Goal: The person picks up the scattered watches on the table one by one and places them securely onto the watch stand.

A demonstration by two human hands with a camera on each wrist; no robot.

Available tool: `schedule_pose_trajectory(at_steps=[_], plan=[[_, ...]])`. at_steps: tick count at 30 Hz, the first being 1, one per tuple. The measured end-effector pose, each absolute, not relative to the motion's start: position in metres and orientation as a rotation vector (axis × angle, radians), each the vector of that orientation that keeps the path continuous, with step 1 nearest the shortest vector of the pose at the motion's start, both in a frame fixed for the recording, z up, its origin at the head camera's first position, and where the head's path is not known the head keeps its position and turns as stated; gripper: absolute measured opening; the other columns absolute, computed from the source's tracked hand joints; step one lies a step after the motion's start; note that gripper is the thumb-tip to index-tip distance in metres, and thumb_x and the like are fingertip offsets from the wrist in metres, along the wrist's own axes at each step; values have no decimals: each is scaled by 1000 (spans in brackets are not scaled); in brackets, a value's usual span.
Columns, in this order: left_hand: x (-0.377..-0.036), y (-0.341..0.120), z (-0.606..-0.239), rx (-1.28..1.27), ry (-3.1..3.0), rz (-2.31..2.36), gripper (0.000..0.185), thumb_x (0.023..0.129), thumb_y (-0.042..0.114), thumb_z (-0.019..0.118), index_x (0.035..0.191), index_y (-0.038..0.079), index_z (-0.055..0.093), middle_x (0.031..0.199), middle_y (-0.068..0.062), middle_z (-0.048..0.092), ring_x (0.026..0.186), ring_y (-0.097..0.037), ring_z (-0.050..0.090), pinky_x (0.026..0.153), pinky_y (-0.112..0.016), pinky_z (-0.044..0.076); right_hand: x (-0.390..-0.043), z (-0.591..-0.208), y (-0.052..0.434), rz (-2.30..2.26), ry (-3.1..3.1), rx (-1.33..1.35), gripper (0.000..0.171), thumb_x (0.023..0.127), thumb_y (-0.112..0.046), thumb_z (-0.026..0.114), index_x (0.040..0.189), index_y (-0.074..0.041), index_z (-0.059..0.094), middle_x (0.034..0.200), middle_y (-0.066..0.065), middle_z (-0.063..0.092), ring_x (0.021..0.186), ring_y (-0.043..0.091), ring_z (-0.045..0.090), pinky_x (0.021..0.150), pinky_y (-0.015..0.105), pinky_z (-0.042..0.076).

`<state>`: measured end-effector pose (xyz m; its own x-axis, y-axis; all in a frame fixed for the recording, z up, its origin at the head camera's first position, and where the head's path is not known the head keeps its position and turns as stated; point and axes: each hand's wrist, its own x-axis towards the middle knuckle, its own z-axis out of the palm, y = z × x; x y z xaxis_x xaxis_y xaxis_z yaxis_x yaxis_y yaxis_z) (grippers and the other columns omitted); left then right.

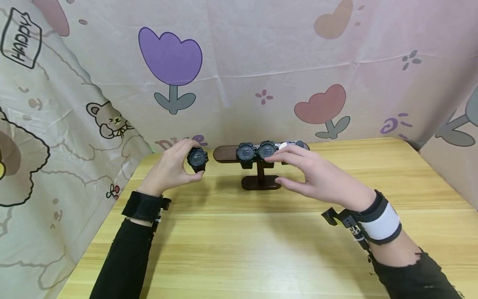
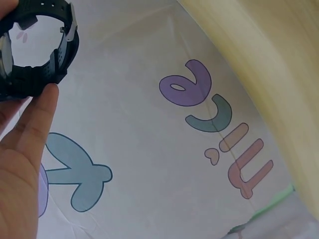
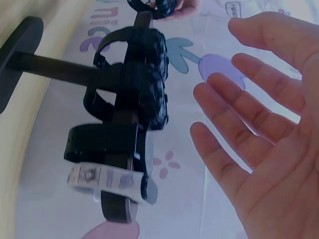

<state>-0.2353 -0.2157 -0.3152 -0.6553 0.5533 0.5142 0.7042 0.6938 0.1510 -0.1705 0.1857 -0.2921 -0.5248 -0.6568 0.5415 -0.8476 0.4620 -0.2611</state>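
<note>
My left hand (image 1: 168,168) holds a black wristwatch (image 1: 197,158) between thumb and fingers, just left of a dark wooden watch stand (image 1: 225,153). The held watch's strap (image 2: 72,42) forms a closed loop in the left wrist view. Two chunky black watches (image 1: 246,153) sit side by side on the stand's bar. Farther along it, the right wrist view shows a smooth black-strapped watch (image 3: 99,142) and a white-strapped one (image 3: 107,178). My right hand (image 1: 317,174) hovers in front of the stand's right half, fingers extended and apart from the watches in the right wrist view.
The stand's oval base (image 1: 260,182) rests near the back of a light wooden table (image 1: 231,249). Behind it hangs a printed cloth (image 1: 239,54) with flowers and hearts. More cloth (image 1: 56,166) runs along the table's left side.
</note>
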Motion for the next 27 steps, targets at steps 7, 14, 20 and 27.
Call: schedule_pose_trajectory(at_steps=[7, 14, 20, 27], plan=[[-237, -213, -314, -986, -2486, -480, 67, 76, 23, 91, 134, 6, 62, 131, -12, 68, 118, -30, 67, 99, -52, 59, -177, -291, 196, 723, -2331, 1226, 51, 90, -6, 84, 139, -12, 69, 130, 1, 70, 114, 20, 70, 92, 31, 57], [-237, -209, -312, -986, -2492, -469, 66, 77, 25, 90, 134, 5, 62, 131, -14, 69, 122, -32, 66, 103, -53, 58, -185, -293, 206, 745, -2326, 1171, 49, 89, -4, 84, 136, -10, 71, 129, 3, 72, 110, 17, 69, 97, 20, 52], [-238, -206, -311, -991, -2498, -464, 67, 77, 24, 91, 135, 4, 63, 132, -15, 69, 127, -36, 64, 110, -55, 54, -191, -295, 215, 743, -2352, 1094, 48, 90, -2, 83, 136, -10, 72, 127, 5, 72, 102, 16, 68, 85, 20, 51], [-240, -203, -309, -1011, -2493, -455, 67, 77, 22, 91, 135, 3, 63, 132, -16, 69, 127, -35, 63, 108, -54, 55, -199, -297, 226, 763, -2404, 998, 48, 92, -4, 82, 138, -12, 70, 130, 7, 70, 101, 18, 64, 67, 16, 43]])
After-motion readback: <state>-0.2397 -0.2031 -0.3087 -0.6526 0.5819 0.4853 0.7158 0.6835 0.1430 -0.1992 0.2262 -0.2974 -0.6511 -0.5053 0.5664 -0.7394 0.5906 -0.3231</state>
